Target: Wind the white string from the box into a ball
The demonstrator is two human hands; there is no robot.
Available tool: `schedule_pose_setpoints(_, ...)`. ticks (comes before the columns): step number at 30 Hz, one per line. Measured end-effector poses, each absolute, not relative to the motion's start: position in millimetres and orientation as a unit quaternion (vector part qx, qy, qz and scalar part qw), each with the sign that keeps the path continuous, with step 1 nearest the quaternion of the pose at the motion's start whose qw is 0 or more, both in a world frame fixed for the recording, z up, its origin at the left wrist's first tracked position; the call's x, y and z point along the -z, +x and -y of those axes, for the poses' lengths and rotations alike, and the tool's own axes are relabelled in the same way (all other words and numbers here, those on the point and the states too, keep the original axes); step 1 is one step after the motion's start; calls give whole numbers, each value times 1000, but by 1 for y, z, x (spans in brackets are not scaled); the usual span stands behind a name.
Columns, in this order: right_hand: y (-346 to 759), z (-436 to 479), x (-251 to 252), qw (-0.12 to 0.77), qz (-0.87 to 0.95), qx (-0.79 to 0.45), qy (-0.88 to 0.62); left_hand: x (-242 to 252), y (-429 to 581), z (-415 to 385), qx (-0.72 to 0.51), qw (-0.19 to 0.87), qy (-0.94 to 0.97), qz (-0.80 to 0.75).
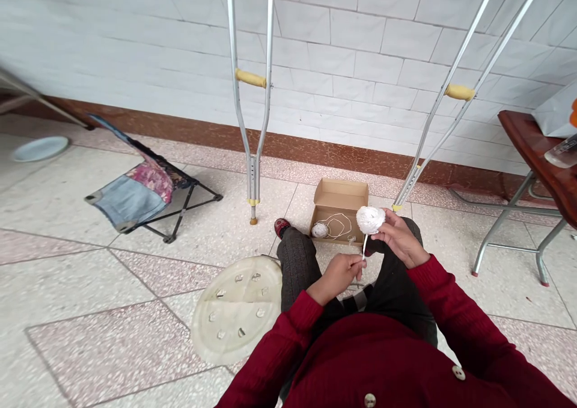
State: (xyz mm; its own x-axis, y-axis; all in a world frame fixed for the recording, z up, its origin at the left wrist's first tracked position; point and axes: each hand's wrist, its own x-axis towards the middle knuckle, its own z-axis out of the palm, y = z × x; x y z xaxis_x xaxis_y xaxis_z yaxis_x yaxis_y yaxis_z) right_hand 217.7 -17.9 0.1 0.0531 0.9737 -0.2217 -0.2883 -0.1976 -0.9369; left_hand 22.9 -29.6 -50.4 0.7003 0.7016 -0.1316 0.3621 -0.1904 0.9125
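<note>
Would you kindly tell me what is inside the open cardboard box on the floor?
A small ball of white string and a loose loop lie in the cardboard box. The larger white ball in the right hand covers its near corner, so anything there is hidden.

white tiled wall (360,41), terrazzo floor (90,348), folding table (536,146)

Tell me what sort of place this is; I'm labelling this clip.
Probably a plain indoor room in a home or care setting, though I can't be sure: aluminium crutches lean against the white tiled wall, above a speckled terrazzo floor, with a folding camp stool nearby.
</note>
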Motion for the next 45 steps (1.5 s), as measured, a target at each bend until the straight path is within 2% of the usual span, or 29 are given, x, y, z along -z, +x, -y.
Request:
schedule_pose_setpoints(3, 221, 5, 24, 489, 421, -467, -604, 34, 14, 31, -142, 486, 791, -345)
schedule_pose_setpoints(5, 222, 11, 41, 424, 470, -451, -629, 21, 5, 21, -171, 435, 814, -345)
schedule_pose_setpoints(9, 216, 44, 54, 335, 472, -590, -562, 5, -5, -5, -223, 348, 847, -335)
schedule_pose_setpoints(12, 211, 64, 37, 293, 429, -724, -455, 6, 2, -11, -215, 375, 845, -315)
schedule_pose_setpoints(16, 216, 68, 3, 362, 359, -777, -370, 19, 17, -3, -233, 466, 783, -340)
schedule_pose_setpoints(20, 228, 49, -15, 440, 333, -703, -448, 36, 23, 13, -223, 508, 742, -377)
schedule_pose_setpoints(24, 233, 22, 3, 485, 382, -536, -576, 42, 21, 33, -151, 532, 754, -354)
schedule_pose_setpoints(27, 230, 17, 35, 409, 488, -411, -652, 34, 16, 35, -145, 491, 789, -339)
schedule_pose_setpoints(29, 226, 25, 55, 335, 548, -385, -663, 27, 10, 27, -168, 424, 822, -340)
schedule_pose_setpoints(31, 219, 41, 65, 289, 554, -473, -621, 22, 3, 15, -199, 366, 843, -342)
schedule_pose_setpoints(33, 212, 58, 62, 260, 511, -617, -539, 21, 0, 4, -217, 351, 844, -342)
schedule_pose_setpoints(35, 208, 72, 47, 281, 451, -717, -452, 26, 0, -1, -219, 374, 831, -350)
schedule_pose_setpoints(37, 207, 76, 28, 346, 393, -743, -417, 36, 3, 1, -221, 400, 809, -368)
schedule_pose_setpoints(40, 212, 69, 6, 427, 321, -708, -462, 56, 9, 13, -211, 414, 790, -398)
schedule_pose_setpoints(45, 220, 36, 9, 475, 295, -650, -514, 70, 14, 36, -156, 460, 785, -385)
